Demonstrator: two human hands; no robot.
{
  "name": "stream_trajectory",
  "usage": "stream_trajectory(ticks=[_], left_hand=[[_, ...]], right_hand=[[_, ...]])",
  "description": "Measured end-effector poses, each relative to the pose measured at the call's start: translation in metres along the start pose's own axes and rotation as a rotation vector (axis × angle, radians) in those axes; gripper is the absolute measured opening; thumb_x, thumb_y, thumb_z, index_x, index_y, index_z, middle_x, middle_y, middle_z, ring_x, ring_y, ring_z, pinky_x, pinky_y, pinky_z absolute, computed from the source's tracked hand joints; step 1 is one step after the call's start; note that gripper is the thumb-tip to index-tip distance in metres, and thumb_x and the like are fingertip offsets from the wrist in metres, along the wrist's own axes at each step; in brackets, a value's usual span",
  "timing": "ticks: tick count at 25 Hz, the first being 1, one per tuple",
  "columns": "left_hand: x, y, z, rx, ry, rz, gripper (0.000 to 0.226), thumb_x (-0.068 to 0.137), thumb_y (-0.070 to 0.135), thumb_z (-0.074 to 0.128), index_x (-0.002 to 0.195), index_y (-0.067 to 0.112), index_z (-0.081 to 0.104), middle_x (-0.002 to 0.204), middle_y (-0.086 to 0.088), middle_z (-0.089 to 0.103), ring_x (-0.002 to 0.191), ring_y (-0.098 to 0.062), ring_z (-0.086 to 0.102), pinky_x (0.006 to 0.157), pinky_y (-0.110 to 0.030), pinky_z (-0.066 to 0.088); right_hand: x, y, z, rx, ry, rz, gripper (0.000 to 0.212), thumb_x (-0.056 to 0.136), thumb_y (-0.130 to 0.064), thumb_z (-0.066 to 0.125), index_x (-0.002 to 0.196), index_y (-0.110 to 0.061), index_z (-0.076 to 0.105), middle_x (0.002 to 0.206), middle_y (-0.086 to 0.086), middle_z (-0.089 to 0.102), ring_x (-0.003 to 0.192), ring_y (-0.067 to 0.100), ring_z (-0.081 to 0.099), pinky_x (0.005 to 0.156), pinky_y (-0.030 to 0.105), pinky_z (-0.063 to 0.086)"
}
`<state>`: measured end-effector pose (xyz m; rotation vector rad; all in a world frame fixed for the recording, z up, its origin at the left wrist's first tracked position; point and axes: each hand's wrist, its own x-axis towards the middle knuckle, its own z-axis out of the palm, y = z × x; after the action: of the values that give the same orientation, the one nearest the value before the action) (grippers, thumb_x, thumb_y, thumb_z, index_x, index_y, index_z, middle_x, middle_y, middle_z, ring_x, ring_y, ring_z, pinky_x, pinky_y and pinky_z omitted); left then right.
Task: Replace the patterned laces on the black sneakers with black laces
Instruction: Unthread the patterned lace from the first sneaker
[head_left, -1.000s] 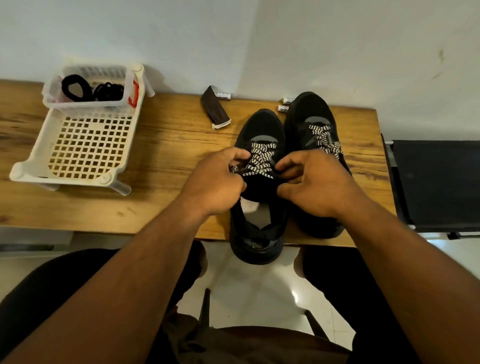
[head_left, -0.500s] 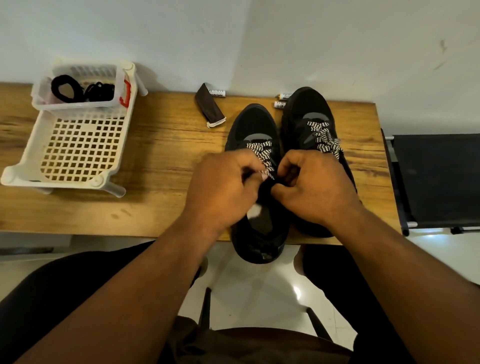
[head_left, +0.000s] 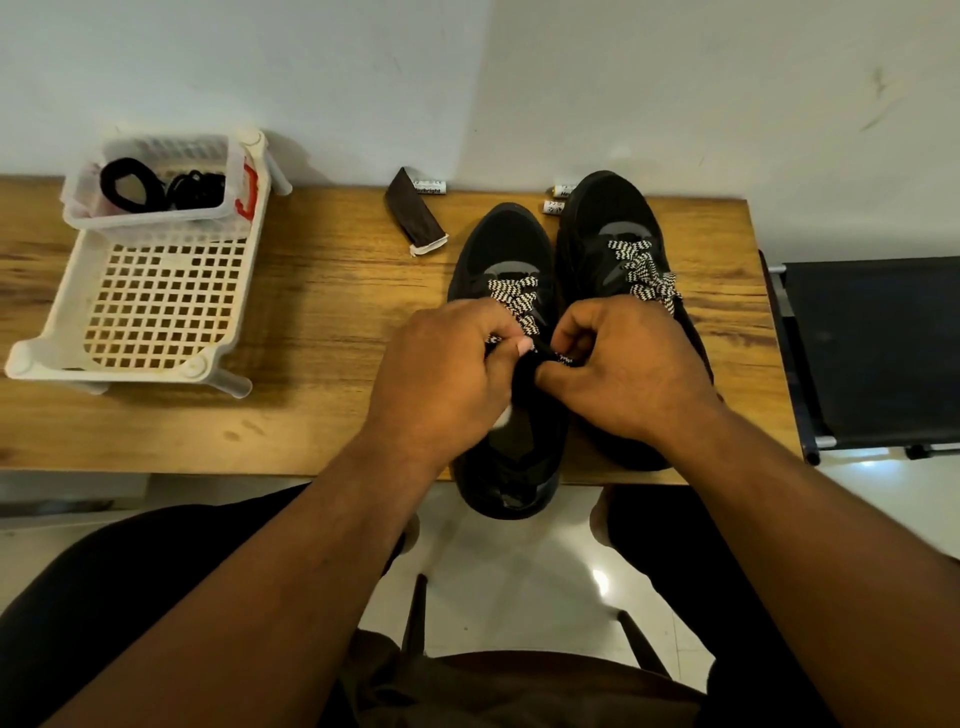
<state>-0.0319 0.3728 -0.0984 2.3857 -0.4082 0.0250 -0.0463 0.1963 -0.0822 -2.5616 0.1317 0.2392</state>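
Observation:
Two black sneakers stand side by side on the wooden table (head_left: 322, 322), toes toward the wall. The left sneaker (head_left: 506, 249) overhangs the front edge with its heel. Its black-and-white patterned lace (head_left: 517, 296) runs under both my hands. My left hand (head_left: 447, 379) pinches the lace at the upper eyelets, and my right hand (head_left: 623, 364) pinches it from the other side, fingers curled. The right sneaker (head_left: 608, 218) keeps its patterned lace (head_left: 641, 265) tied. Black laces (head_left: 161, 187) lie coiled in a small white basket (head_left: 83, 213) at the back left.
A white slotted plastic rack (head_left: 156, 306) holds the small basket on the table's left. A dark folded pouch (head_left: 415, 218) and small white batteries (head_left: 431, 186) lie near the wall. A black seat (head_left: 872, 353) stands right of the table.
Both hands have slid closer together over the left sneaker's tongue and now pinch the patterned lace tightly; less of the lace shows between them. The view has shifted slightly.

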Motion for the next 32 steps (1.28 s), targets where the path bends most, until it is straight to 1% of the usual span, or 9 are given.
stream_trajectory(ticks=[2, 8, 10, 14, 16, 19, 22, 26, 32], left_hand=[[0.004, -0.003, 0.0, -0.155, 0.0, -0.217, 0.009, 0.102, 0.032, 0.062, 0.093, 0.031, 0.064, 0.085, 0.012, 0.069, 0.078, 0.005, 0.062, 0.068, -0.011, 0.045], [0.019, 0.002, -0.006, -1.065, 0.272, -0.917, 0.02, 0.111, 0.027, 0.045, 0.1, 0.018, 0.059, 0.105, -0.005, 0.076, 0.092, -0.024, 0.077, 0.076, -0.036, 0.064], [0.017, -0.002, -0.008, -0.824, 0.241, -0.824, 0.006, 0.106, 0.027, 0.055, 0.102, 0.024, 0.058, 0.11, 0.001, 0.072, 0.101, -0.021, 0.073, 0.087, -0.038, 0.061], [0.003, -0.002, -0.007, -0.027, -0.128, -0.088, 0.049, 0.082, 0.027, 0.079, 0.126, 0.035, 0.058, 0.127, 0.011, 0.063, 0.113, -0.009, 0.061, 0.089, -0.032, 0.056], [0.0, -0.001, -0.001, 0.097, -0.075, 0.049, 0.034, 0.084, 0.033, 0.08, 0.116, 0.03, 0.07, 0.121, 0.01, 0.07, 0.111, -0.011, 0.065, 0.093, -0.04, 0.056], [-0.001, -0.004, 0.002, 0.005, 0.04, 0.025, 0.009, 0.09, 0.036, 0.076, 0.095, 0.028, 0.077, 0.102, 0.01, 0.076, 0.095, -0.007, 0.07, 0.084, -0.038, 0.058], [0.008, -0.006, -0.002, -0.348, 0.14, -0.345, 0.011, 0.094, 0.029, 0.073, 0.085, 0.03, 0.067, 0.088, 0.01, 0.075, 0.082, -0.003, 0.07, 0.071, -0.022, 0.055], [0.017, -0.009, -0.005, -0.625, 0.32, -0.672, 0.014, 0.099, 0.025, 0.068, 0.085, 0.023, 0.066, 0.086, 0.005, 0.075, 0.082, -0.01, 0.072, 0.077, -0.037, 0.061], [0.01, 0.003, -0.011, -0.194, -0.088, -0.418, 0.012, 0.099, 0.04, 0.064, 0.092, 0.03, 0.064, 0.094, 0.013, 0.067, 0.088, -0.001, 0.06, 0.066, -0.02, 0.039]], right_hand=[[-0.001, -0.001, 0.002, -0.018, -0.004, 0.003, 0.021, 0.077, -0.046, 0.079, 0.087, -0.031, 0.067, 0.074, -0.013, 0.064, 0.067, 0.002, 0.06, 0.057, 0.023, 0.044], [0.0, -0.002, -0.002, -0.053, -0.036, 0.032, 0.024, 0.078, -0.051, 0.077, 0.081, -0.029, 0.067, 0.065, -0.01, 0.063, 0.062, 0.003, 0.059, 0.054, 0.022, 0.041], [0.0, -0.002, -0.001, -0.064, -0.04, 0.031, 0.024, 0.079, -0.05, 0.076, 0.081, -0.028, 0.068, 0.065, -0.01, 0.062, 0.062, 0.003, 0.058, 0.054, 0.021, 0.039], [0.0, -0.002, -0.001, -0.078, -0.029, 0.008, 0.024, 0.079, -0.048, 0.075, 0.079, -0.025, 0.069, 0.062, -0.007, 0.062, 0.057, 0.005, 0.058, 0.051, 0.021, 0.038], [-0.001, -0.003, -0.001, -0.072, -0.028, -0.002, 0.024, 0.079, -0.048, 0.075, 0.076, -0.025, 0.069, 0.059, -0.006, 0.061, 0.053, 0.006, 0.057, 0.049, 0.021, 0.036], [0.0, -0.003, 0.0, -0.067, -0.008, -0.004, 0.024, 0.079, -0.047, 0.074, 0.073, -0.025, 0.068, 0.059, -0.006, 0.061, 0.053, 0.006, 0.056, 0.049, 0.021, 0.035], [-0.001, -0.004, 0.0, -0.051, -0.032, 0.036, 0.026, 0.078, -0.047, 0.076, 0.07, -0.025, 0.065, 0.058, -0.008, 0.061, 0.054, 0.004, 0.056, 0.05, 0.021, 0.036], [-0.001, -0.005, 0.001, -0.072, -0.052, 0.044, 0.032, 0.079, -0.049, 0.074, 0.064, -0.023, 0.064, 0.057, -0.006, 0.062, 0.055, 0.006, 0.058, 0.051, 0.022, 0.038], [-0.005, -0.004, 0.006, -0.077, 0.087, -0.07, 0.018, 0.082, -0.044, 0.074, 0.086, -0.029, 0.066, 0.074, -0.012, 0.064, 0.068, 0.005, 0.06, 0.062, 0.025, 0.05]])
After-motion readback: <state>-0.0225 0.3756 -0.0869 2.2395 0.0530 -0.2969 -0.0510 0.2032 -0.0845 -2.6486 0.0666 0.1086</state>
